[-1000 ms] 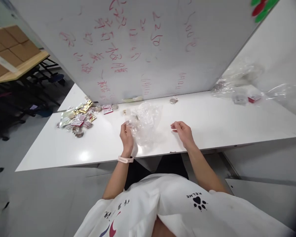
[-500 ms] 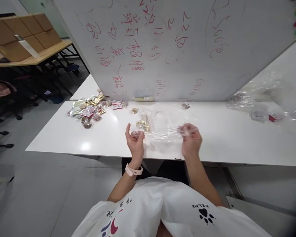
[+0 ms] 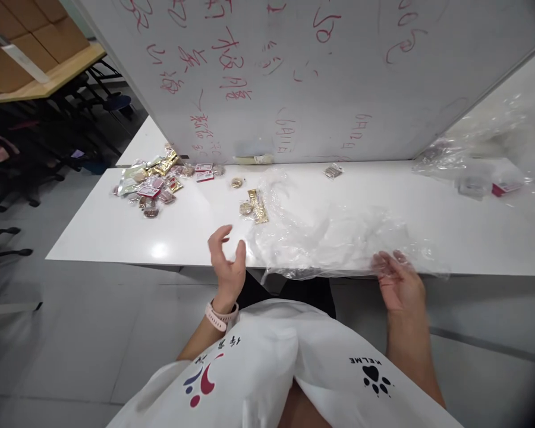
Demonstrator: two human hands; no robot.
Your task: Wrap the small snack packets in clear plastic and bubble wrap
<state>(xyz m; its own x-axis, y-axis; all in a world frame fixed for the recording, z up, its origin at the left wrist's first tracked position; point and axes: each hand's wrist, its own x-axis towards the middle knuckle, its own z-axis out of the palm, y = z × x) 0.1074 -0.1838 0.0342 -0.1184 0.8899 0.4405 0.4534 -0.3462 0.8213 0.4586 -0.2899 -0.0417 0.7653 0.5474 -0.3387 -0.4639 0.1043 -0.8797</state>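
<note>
A crumpled clear plastic bag is spread over the front of the white table, its lower edge hanging slightly over the rim. My right hand holds the bag's right part, with film lying across the fingertips. To the left of the bag, my left hand is raised and empty, thumb and fingers apart in a curve. Just beyond it lie a gold-wrapped stick packet and a small round wrapped snack. Another round snack sits farther back.
Assorted wrapped snacks are heaped at the table's left. A whiteboard with red writing stands along the back edge. One small packet lies near it. More clear plastic and a red-and-white packet are at the right.
My hands have moved apart. The left has let go of the plastic and shifted left; the right has moved right and nearer, and the stretched bag now lies spread out. The view has tilted down.
</note>
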